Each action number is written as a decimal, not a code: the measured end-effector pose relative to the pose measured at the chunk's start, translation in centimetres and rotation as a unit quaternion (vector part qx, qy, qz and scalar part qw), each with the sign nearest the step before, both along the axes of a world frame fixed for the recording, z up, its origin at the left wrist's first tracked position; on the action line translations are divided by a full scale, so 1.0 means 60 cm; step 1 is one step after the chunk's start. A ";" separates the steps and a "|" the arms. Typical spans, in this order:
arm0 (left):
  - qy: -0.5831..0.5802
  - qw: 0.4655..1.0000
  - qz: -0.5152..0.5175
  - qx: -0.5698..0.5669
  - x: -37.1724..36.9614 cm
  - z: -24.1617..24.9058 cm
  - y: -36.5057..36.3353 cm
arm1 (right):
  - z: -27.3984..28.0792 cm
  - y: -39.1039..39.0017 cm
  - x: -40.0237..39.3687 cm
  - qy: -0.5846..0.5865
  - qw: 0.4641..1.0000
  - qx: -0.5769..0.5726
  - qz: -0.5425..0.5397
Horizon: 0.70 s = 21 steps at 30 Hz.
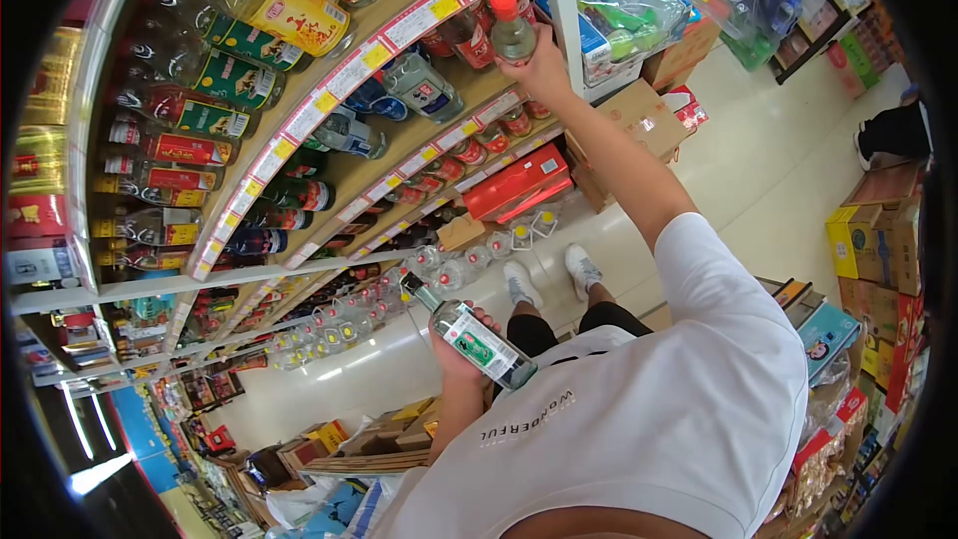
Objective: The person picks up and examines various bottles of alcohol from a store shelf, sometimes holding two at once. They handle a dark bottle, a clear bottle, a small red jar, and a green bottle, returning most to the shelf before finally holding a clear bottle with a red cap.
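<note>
My left hand (455,357) is closed around a clear glass bottle (483,343) with a dark cap and a green and white label, tilted in front of my white shirt. My right arm stretches to the shelf, where my right hand (539,72) grips a clear bottle with a red cap (512,32). This second bottle is at the shelf's right end, beside red-labelled bottles (467,38). Clear bottles with a blue and white label (423,88) lie further left on the same shelf level in view.
Price tags line the curved-looking shelf edge (329,100). Below are a red box (517,186) and several large clear jugs (454,271) on the floor. Cardboard boxes (639,120) stand at the shelf's end. Another person's dark-clothed leg (893,135) shows at far right.
</note>
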<state>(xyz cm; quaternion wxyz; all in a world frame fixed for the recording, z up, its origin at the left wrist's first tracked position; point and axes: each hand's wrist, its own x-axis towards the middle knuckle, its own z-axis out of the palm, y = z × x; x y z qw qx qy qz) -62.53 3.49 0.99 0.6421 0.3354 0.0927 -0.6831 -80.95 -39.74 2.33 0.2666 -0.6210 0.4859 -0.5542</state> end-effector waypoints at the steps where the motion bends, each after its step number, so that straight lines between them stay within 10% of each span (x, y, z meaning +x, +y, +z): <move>1: 0.001 1.000 0.000 0.003 -0.004 0.002 0.004 | -0.007 0.005 -0.002 -0.003 1.000 0.003 0.003; 13: 0.031 0.999 0.016 -0.020 0.066 -0.006 -0.023 | 0.080 0.239 -0.011 -0.065 0.978 0.037 0.195; 21: 0.059 0.998 -0.006 -0.007 0.090 0.052 -0.068 | 0.022 0.460 0.034 -0.315 0.754 0.390 0.425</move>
